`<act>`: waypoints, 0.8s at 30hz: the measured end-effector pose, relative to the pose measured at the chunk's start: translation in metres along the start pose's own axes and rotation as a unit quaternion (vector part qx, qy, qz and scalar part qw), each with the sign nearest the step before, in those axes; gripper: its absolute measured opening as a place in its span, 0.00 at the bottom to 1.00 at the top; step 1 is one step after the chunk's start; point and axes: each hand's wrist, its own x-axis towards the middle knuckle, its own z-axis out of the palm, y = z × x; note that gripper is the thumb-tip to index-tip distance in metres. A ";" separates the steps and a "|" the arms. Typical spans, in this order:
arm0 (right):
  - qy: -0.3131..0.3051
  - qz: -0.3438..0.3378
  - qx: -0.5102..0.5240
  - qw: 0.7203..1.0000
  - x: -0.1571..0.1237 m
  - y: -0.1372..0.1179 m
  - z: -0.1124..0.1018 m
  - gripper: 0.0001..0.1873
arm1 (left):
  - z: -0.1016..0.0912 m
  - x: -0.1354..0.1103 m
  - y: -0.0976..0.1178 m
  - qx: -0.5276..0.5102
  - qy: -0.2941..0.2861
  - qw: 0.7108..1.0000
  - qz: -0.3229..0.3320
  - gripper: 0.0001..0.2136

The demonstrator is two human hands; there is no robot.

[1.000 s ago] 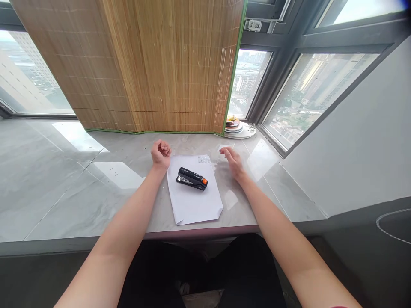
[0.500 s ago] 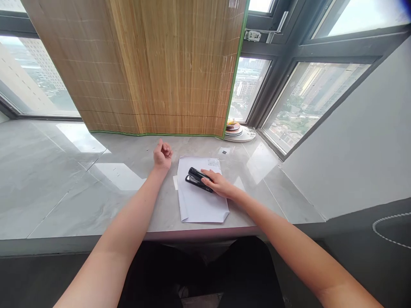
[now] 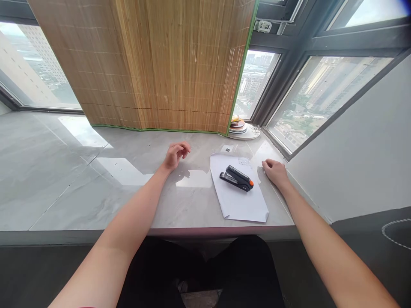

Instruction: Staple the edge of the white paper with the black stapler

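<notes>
A black stapler [image 3: 236, 178] with an orange end lies on its side across the upper middle of the white paper sheets [image 3: 239, 205]. Neither hand touches it. My right hand [image 3: 275, 171] rests on the counter just right of the paper, its fingers curled in with nothing visible in them. To the left of the paper, my left hand [image 3: 176, 155] hovers low over the counter, its fingers loosely bent and partly apart, holding nothing. Dark print marks the paper's top right corner, and its lower corners are bent.
A small clear packet [image 3: 227, 148] with dark bits lies behind the paper. Stacked plates [image 3: 244, 130] stand in the window corner. A bamboo blind [image 3: 167, 64] hangs down to the back of the grey counter [image 3: 105, 201], whose front edge is above my knees.
The paper and stapler have shifted right on the counter. My right hand has let go of the stapler and moved right, beyond the paper. My left hand has moved slightly right, its fingers loosening.
</notes>
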 end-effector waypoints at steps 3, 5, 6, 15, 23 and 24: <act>-0.012 -0.017 -0.100 0.995 0.008 0.012 0.010 0.16 | 0.002 -0.001 0.002 -0.001 -0.014 1.000 0.012 0.11; -0.023 -0.054 -0.135 0.989 0.007 0.012 0.015 0.15 | 0.002 -0.001 0.002 0.003 -0.022 1.000 0.013 0.12; -0.028 -0.063 -0.149 0.986 0.006 0.012 0.016 0.15 | 0.002 -0.001 0.002 0.006 -0.025 1.000 0.013 0.13; -0.001 -0.150 -0.129 0.980 0.000 0.002 0.016 0.14 | -0.003 -0.001 -0.006 0.030 -0.022 0.999 0.013 0.16; -0.116 -0.257 -0.014 0.959 0.039 -0.052 0.059 0.26 | -0.008 0.004 -0.009 0.020 0.053 0.998 0.034 0.19; -0.150 -0.257 -0.026 0.954 0.045 -0.058 0.068 0.30 | -0.009 0.004 -0.009 0.017 0.058 0.997 0.037 0.19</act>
